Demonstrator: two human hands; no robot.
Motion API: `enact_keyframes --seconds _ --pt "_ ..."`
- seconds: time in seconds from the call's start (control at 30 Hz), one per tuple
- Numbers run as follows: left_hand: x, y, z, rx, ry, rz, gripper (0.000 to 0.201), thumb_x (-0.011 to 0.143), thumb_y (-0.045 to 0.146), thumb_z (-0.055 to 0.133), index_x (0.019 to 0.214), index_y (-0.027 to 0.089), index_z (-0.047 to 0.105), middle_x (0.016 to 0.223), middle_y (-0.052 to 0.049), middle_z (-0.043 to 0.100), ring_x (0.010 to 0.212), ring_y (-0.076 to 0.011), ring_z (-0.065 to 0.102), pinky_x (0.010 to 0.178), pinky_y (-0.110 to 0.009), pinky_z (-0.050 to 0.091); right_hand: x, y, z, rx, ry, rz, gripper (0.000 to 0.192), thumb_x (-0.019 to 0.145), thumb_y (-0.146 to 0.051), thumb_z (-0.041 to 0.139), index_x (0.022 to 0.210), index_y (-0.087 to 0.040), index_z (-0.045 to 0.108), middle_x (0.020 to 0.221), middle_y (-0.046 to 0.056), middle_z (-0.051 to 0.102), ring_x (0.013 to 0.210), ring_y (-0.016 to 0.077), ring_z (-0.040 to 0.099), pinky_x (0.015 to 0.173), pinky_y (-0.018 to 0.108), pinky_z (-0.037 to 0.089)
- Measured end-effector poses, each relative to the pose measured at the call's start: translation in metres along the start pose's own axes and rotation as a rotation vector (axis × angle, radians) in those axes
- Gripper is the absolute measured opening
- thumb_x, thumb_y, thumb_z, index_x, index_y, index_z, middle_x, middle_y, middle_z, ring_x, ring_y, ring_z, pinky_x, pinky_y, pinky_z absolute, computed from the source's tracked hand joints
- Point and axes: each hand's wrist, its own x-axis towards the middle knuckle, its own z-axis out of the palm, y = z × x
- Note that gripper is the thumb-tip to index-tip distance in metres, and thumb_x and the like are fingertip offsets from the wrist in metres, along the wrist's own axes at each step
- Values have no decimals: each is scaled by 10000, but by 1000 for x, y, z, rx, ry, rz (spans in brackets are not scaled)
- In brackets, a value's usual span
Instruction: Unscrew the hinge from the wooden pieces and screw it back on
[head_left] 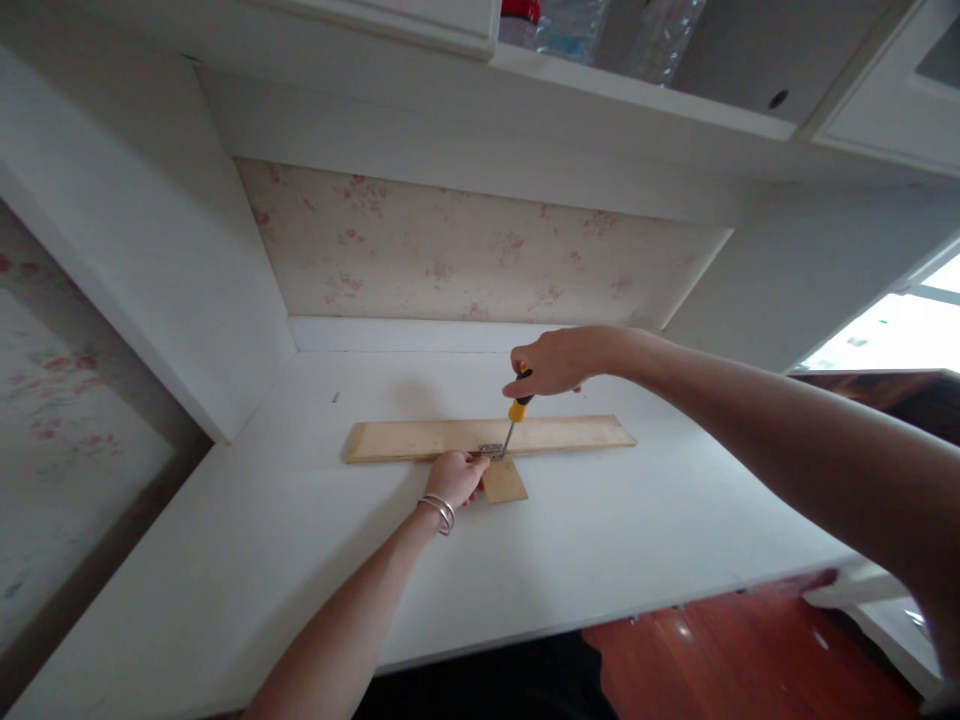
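The fingers of the right hand are closed around the black and yellow handle of a screwdriver. The hand grips from the top, so the tool stands almost upright, only a little tilted, and its thin metal shaft goes down to a small metal bracket. This grip probably lets the person press down on the tip.

The fingers of the left hand are bent and lie flat against the wood just beside the bracket, touching it or nearly touching; the picture is too small to tell which. The hand seems to hold the parts steady so that they do not slide. On this wrist there are silver bangles.

The bracket sits where a long wooden board meets a small wooden piece. The long board lies flat, running left to right, and the small piece comes out from its near edge towards the person, so the two make a T shape.

Both pieces rest on a white desk, near its middle. Behind it there is a floral back panel, and above a white shelf with bottles that are only partly visible.
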Motion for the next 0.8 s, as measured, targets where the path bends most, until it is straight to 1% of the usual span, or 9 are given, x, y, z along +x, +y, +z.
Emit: enact_keyframes --seconds 0.1,0.17,0.23,0.37,0.47,0.53,0.63,0.7,0.8 --pt "-1 1 0 1 1 8 422 796 504 463 680 136 633 585 -47 631 385 -116 515 342 -208 320 1 0 1 -31 33 -30 469 804 -551 426 1021 -180 612 758 97 656 636 209 585 579 326 365" --pt "-1 1 -1 5 -1 12 421 797 503 459 675 139 632 578 -45 627 388 -119 519 338 -207 324 2 1 2 -19 68 -82 435 765 -499 515 1088 -215 577 812 79 666 653 199 588 584 314 368" --pt "-1 2 -1 5 -1 13 420 795 504 462 672 140 632 584 -44 630 389 -119 520 334 -206 327 2 2 2 10 47 -83 476 751 -515 531 1121 -217 556 803 71 667 616 189 585 570 311 372" --pt "0 0 0 -15 -2 7 412 792 504 472 680 140 630 597 -44 636 393 -118 522 330 -204 328 2 3 1 19 -40 -12 501 828 -564 361 964 -156 619 667 85 642 520 182 560 534 324 369" --pt "3 -4 0 -7 -10 11 436 800 520 464 701 132 635 587 -47 629 394 -116 520 341 -206 326 2 3 2 5 44 -76 393 790 -472 478 1047 -196 588 755 76 662 579 179 576 550 307 368" --pt "4 -6 0 -12 -27 16 449 803 527 464 714 122 638 585 -50 623 395 -111 514 349 -205 322 1 3 2 33 60 -101 434 756 -451 538 1125 -223 545 820 67 668 593 168 580 555 294 370" --pt "6 -6 0 -55 -61 8 432 804 511 479 744 117 644 577 -42 611 392 -101 497 353 -199 304 -1 -1 0 73 -38 -44 496 810 -571 407 1041 -170 585 720 74 652 513 159 559 530 300 368" --pt "6 -6 -1 -76 -72 -6 416 804 498 488 759 118 649 528 -25 582 368 -95 461 347 -199 278 -1 -2 -1 60 -58 -20 551 841 -594 311 951 -147 614 642 77 631 491 163 548 525 308 364" --pt "5 -5 -1 -84 -64 -28 390 798 482 512 768 121 656 441 5 515 328 -86 394 337 -202 231 1 -1 0 43 -4 -53 423 823 -504 418 1049 -190 588 699 66 650 565 176 571 552 302 366"
